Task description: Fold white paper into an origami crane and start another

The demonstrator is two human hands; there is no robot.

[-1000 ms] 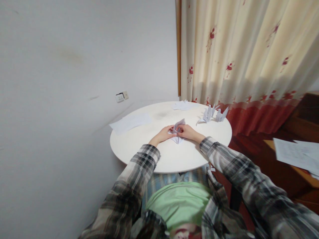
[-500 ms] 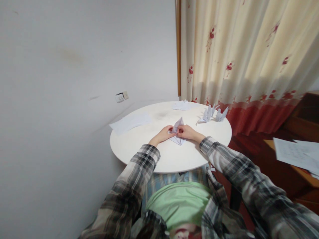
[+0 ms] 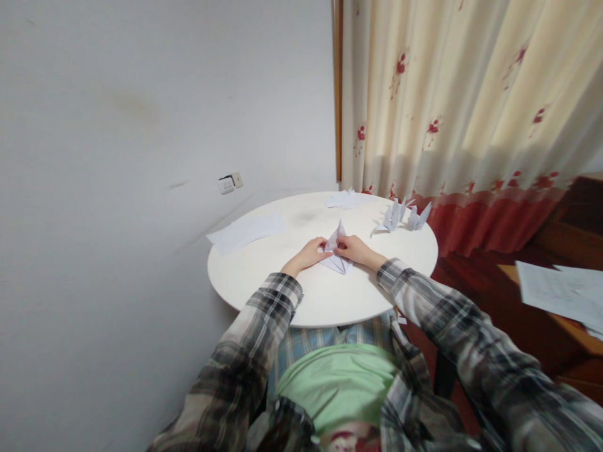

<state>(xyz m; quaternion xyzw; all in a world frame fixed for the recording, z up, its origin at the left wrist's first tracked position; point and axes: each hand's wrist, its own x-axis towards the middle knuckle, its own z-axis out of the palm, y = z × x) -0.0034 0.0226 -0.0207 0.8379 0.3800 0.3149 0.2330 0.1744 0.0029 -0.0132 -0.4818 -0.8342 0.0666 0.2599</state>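
Note:
A partly folded sheet of white paper (image 3: pixel 337 265) lies on the round white table (image 3: pixel 254 276), one pointed flap raised at its far side. My left hand (image 3: pixel 309 253) grips the paper's left edge, fingers closed. From the right, my right hand (image 3: pixel 354 248) pinches the raised flap between thumb and fingers. Parts of the folds are hidden behind my fingers. Several folded paper cranes (image 3: pixel 394 215) stand at the table's right rear.
Flat white sheets (image 3: pixel 247 231) lie at the table's left edge. More papers (image 3: pixel 347 199) rest at the back. A wall with a socket (image 3: pixel 227 184) borders the left; a curtain (image 3: pixel 447 113) hangs behind. Papers (image 3: pixel 560 289) lie on wooden furniture at right.
The raised flap's tip has shifted slightly left and looks narrower. Both hands have stayed almost in place on the paper.

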